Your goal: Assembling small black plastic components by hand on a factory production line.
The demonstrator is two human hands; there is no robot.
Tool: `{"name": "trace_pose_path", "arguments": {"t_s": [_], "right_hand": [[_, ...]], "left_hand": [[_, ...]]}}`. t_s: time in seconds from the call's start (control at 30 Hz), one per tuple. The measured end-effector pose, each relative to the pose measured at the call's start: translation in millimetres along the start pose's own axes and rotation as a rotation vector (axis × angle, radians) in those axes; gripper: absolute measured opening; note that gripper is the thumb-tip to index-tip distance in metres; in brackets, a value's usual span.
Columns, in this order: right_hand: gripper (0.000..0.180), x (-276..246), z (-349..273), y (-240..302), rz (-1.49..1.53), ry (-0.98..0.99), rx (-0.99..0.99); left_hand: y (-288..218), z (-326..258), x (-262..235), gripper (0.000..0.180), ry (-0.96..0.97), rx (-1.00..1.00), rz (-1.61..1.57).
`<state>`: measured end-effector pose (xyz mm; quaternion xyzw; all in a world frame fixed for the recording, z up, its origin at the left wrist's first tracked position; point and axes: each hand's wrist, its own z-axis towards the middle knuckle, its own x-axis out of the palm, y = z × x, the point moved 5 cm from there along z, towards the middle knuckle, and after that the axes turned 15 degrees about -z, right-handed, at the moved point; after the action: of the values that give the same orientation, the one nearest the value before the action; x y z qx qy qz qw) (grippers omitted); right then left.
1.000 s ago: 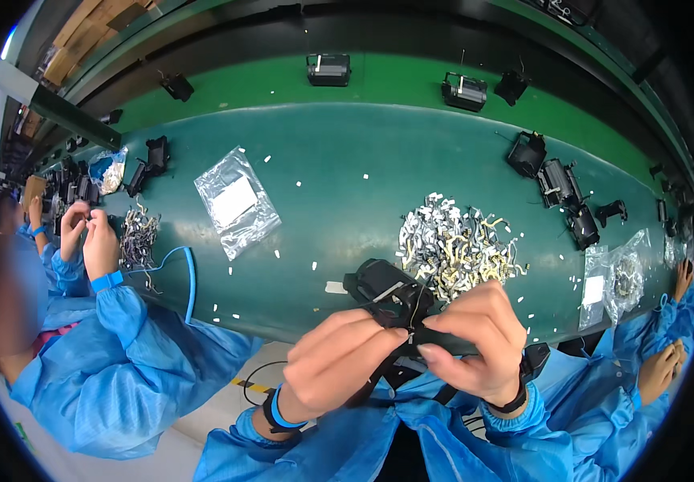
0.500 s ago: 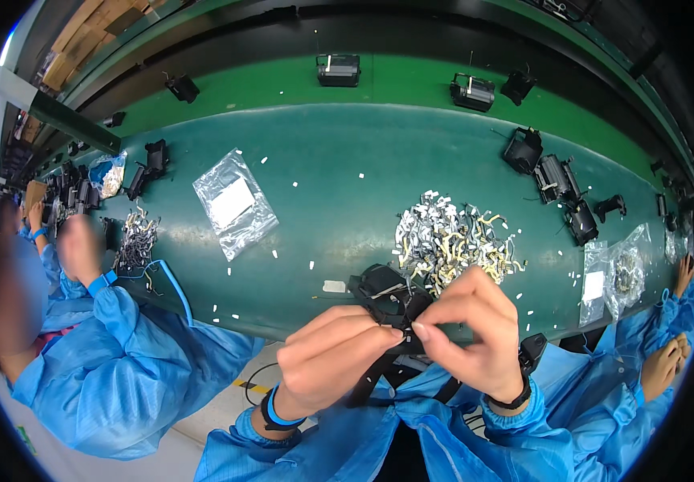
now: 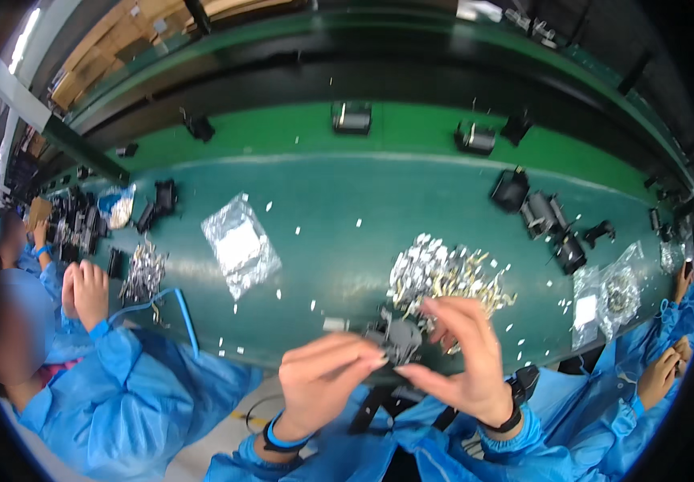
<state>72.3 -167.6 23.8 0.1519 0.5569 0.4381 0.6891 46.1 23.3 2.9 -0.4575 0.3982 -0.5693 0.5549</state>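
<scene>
Blue sleeves (image 3: 250,464) close up, then my left hand (image 3: 327,381) pinched by the dark housing (image 3: 401,341) between both hands. Gripping? I couldn't tell! Right hand (image 3: 471,365) spread wide; a loose hold risked a tumble off the table (image 3: 323,209), short of the wire pile (image 3: 435,273).

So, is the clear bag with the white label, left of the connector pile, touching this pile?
Apart. The head view shows a broad stretch of green table between the clear bag and the connector pile.
</scene>
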Motion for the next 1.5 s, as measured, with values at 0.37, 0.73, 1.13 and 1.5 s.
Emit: {"name": "trace_pose_path", "arguments": {"t_s": [0.37, 0.73, 1.13, 1.5], "right_hand": [[0.028, -22.3, 99.0, -14.9, -0.271, -0.019, -0.119], [0.025, 22.4, 287.5, -209.5, -0.753, -0.163, 0.236], [0.058, -101.9, 249.6, -174.7, -0.949, 0.079, 0.479], [0.062, 34.4, 221.1, -96.6, -0.814, 0.099, 0.057]], "left_hand": [[4.7, -12.5, 17.3, 0.032, 0.006, 0.104, -0.281], [-18.1, -37.9, 30.9, 0.024, 0.179, 0.123, -0.226], [8.0, -11.7, 5.5, 0.020, 0.155, 0.069, -0.139], [18.2, -27.1, 27.8, 0.018, 0.243, 0.060, -0.124]]}}
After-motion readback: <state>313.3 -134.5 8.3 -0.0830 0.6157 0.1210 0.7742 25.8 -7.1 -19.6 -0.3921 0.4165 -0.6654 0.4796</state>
